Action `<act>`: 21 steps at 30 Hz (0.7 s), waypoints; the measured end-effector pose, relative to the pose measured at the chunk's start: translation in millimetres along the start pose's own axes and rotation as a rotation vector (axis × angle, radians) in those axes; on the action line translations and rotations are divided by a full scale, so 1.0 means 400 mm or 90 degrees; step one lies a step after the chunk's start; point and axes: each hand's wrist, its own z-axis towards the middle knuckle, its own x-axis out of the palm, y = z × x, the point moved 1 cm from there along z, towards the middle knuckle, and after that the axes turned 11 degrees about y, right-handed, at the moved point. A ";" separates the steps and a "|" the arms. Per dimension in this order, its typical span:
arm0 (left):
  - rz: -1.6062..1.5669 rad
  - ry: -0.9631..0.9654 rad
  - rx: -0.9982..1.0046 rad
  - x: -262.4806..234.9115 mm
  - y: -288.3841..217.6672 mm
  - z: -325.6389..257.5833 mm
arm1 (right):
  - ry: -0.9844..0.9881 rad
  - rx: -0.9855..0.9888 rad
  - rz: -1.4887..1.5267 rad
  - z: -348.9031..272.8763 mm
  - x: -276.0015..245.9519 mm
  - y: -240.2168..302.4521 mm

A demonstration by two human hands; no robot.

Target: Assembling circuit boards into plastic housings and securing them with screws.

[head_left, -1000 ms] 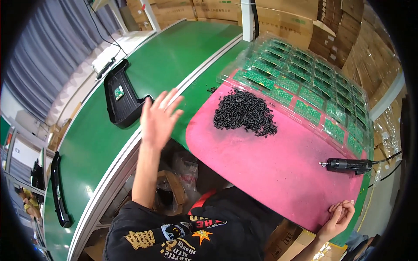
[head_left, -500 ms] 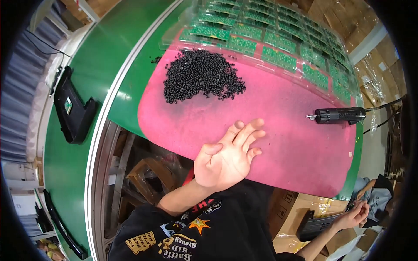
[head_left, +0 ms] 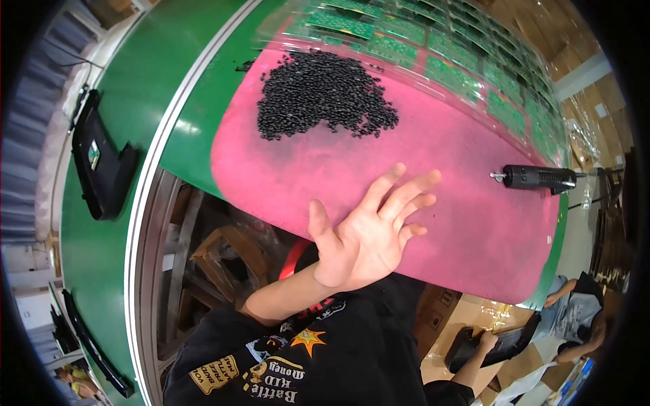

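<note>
My left hand [head_left: 369, 237] is palm up over the near edge of the pink mat [head_left: 305, 172], its fingers spread and nothing in it. At the lower right, my right hand [head_left: 486, 340] closes on the edge of a black plastic housing [head_left: 511, 345], above a cardboard box. A heap of small black pieces that look like screws [head_left: 318, 95] lies on the mat's far left part. On the mat's right side rests a black electric screwdriver [head_left: 538, 178], its bit pointing left.
Clear plastic trays of green circuit boards [head_left: 399, 51] stand along the mat's far side. A metal rail [head_left: 159, 145] runs past the green table [head_left: 101, 264] on the left, where another black housing [head_left: 101, 159] lies. Another person [head_left: 575, 314] is at the lower right.
My left hand has opened wider and shifted slightly right. My right hand has moved left and down from beside the other person onto the black housing. The view has tilted slightly.
</note>
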 end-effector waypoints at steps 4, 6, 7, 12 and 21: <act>0.017 -0.088 -0.007 0.003 -0.009 -0.005 | -0.068 -0.148 0.209 0.029 -0.066 -0.046; -0.018 -0.079 0.012 -0.009 -0.002 -0.001 | -0.237 -0.275 0.301 0.045 -0.145 -0.200; -0.004 -0.082 0.031 0.003 -0.012 -0.013 | -0.201 -0.331 0.408 0.011 -0.147 -0.091; 0.155 -0.094 0.016 0.064 -0.062 0.019 | -0.319 -0.422 0.311 -0.439 -0.296 0.176; 0.912 0.016 -0.156 0.054 -0.207 0.054 | -0.218 -0.827 0.090 -0.645 -0.428 0.389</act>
